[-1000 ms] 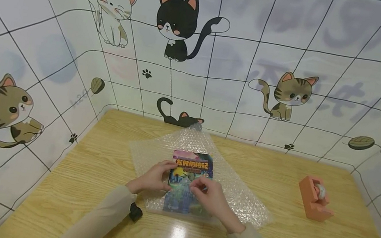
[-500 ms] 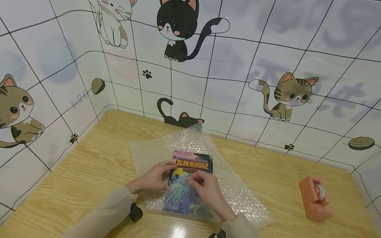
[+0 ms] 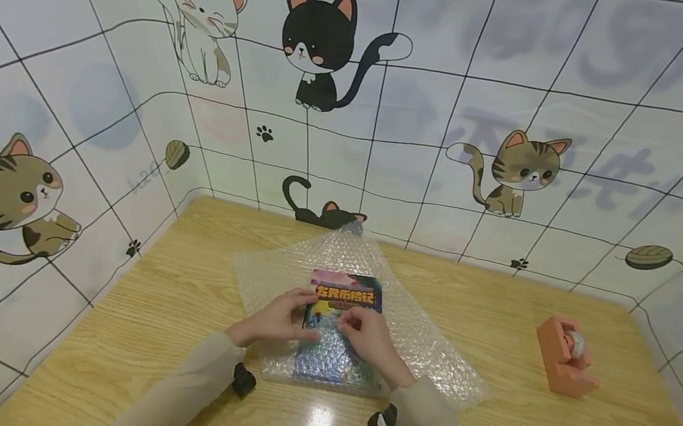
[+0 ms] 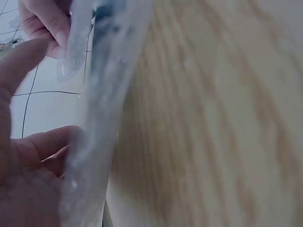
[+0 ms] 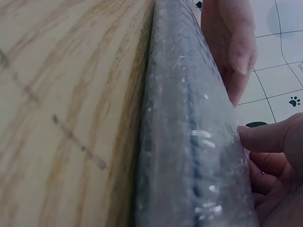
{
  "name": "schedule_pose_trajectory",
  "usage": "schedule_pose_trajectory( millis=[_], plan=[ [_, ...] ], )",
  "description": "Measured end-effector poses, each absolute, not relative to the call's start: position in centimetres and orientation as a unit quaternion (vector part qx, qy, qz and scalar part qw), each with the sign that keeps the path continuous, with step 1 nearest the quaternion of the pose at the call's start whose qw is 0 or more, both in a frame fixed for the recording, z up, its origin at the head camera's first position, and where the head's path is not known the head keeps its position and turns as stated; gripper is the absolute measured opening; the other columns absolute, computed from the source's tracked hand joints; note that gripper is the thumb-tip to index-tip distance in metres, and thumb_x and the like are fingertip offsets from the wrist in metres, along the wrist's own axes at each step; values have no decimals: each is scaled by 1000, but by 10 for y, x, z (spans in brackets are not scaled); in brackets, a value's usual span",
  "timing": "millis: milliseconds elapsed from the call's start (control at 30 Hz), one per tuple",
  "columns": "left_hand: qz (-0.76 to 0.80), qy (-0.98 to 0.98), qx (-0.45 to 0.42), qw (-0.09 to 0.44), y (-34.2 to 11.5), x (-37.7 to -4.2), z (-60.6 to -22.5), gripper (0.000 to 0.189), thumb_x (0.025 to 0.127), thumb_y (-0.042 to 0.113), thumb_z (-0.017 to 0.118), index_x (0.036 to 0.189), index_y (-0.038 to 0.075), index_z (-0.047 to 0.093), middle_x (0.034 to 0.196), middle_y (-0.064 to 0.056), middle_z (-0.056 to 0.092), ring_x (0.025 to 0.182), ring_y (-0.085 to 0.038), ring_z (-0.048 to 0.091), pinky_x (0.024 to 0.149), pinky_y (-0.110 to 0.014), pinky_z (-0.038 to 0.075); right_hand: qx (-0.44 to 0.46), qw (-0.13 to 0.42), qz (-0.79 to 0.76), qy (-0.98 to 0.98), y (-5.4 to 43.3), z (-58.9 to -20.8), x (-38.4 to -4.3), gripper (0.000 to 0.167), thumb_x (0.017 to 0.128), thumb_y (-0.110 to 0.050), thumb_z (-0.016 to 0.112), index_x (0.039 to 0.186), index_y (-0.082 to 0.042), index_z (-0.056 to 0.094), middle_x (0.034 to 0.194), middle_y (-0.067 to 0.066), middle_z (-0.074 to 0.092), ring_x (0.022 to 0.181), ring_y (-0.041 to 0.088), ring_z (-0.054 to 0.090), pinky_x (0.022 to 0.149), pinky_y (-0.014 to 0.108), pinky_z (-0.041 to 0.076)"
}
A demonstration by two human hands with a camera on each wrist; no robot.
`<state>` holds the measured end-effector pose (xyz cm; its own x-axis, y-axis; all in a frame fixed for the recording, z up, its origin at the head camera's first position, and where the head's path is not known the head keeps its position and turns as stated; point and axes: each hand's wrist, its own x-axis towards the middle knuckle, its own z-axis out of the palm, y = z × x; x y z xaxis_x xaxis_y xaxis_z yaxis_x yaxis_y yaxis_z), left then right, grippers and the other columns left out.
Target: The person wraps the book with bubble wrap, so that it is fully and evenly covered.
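Cats (image 3: 2,196) printed on the pale wall (image 3: 422,106) look on from the far left, above the wooden counter (image 3: 124,357). From that side reaches the left hand (image 3: 273,321), its grip spread, forefinger and thumb apart along the left edge of the book (image 3: 345,294); how hard it presses I can't tell. The book lies face up near the middle of the counter, on bubble wrap (image 3: 448,345) laid cornerwise, its upper part bare and a flap (image 3: 327,363) of that wrap over its lower part. Then comes the right hand (image 3: 367,336), its grip pinching the flap's edge between thumb and fingers, above the book. I'd judge the step in hand to be folding this flap over, and the next move calls for laying the edge down snugly while the left hand steadies the book. Well off to the right sits a salmon-coloured tape dispenser (image 3: 562,363) with its roll of tape (image 3: 574,344), apart from both hands and the wrap; sealing, I'd guess, would need it later.
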<state>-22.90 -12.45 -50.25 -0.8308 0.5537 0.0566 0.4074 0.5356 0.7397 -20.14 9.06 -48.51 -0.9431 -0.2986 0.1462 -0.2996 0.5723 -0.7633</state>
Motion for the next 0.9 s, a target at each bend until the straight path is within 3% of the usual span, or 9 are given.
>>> schedule_pose_trajectory(
  millis=[133,600,900],
  plan=[
    [376,879,280,85,-124,-229,-504,81,73,31,80,136,-4,43,139,-16,41,128,-32,38,107,-47,31,161,-3,416,-895,89,-487,-204,7,83,-3,68,77,-6,66,72,-1,61,64,8,52,59,23,46],
    [364,882,292,63,-119,-225,-502,80,70,25,83,132,-9,45,136,-18,43,127,-34,38,106,-46,31,173,11,389,-905,96,-477,-209,7,78,1,70,82,-2,65,71,0,58,64,11,52,57,25,46],
    [366,884,282,70,-119,-225,-501,80,70,25,84,132,-9,46,136,-17,42,128,-34,37,107,-46,30,147,4,405,-902,116,-453,-237,10,86,-4,65,93,4,64,79,9,62,72,22,59,63,33,50]
  ],
)
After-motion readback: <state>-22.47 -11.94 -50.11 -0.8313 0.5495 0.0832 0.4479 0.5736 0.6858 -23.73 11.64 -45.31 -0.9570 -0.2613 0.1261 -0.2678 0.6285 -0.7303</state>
